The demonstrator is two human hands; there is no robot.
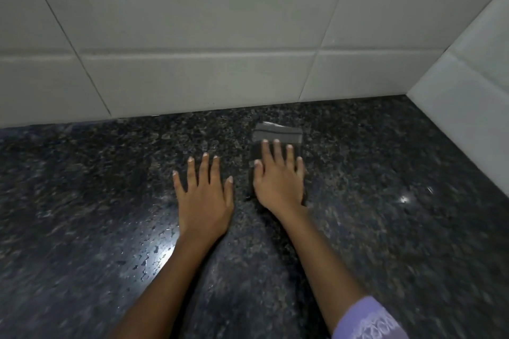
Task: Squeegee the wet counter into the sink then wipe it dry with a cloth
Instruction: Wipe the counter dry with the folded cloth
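A folded grey cloth [276, 133] lies on the dark speckled granite counter [385, 201], close to the back wall. My right hand [279, 179] presses flat on the cloth with straight, spread fingers and hides its near half. My left hand [203, 195] rests flat on the bare counter just left of the cloth, fingers spread, holding nothing. Water beads and wet streaks glisten on the counter [154, 253] beside my left forearm. No squeegee and no sink are in view.
A white tiled wall [192, 36] runs along the back of the counter. A second tiled wall [468, 91] closes the right side and forms a corner at the back right. A lilac sleeve [369, 319] covers my right forearm.
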